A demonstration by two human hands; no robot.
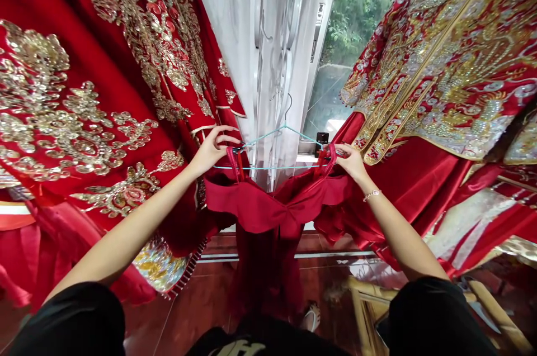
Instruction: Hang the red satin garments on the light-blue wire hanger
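Note:
A red dress [268,210] hangs in front of me from a thin light-blue wire hanger [285,128], its straps looped near the two ends. My left hand [216,146] pinches the strap and hanger at the left end, some fingers stretched out above it. At the right end, my right hand [348,160] is closed on the other strap beside the hanger. The hanger's metal hook points up and seems free of any rail. The dress's skirt falls toward the floor, dark and partly blurred.
Red gowns with gold beadwork hang at left [126,138] and right [440,82]. White curtains [226,15] and a window [356,15] stand behind. A small black device [322,138] sits near the sill. A bamboo stool [361,311] stands lower right on the red tiled floor [184,311].

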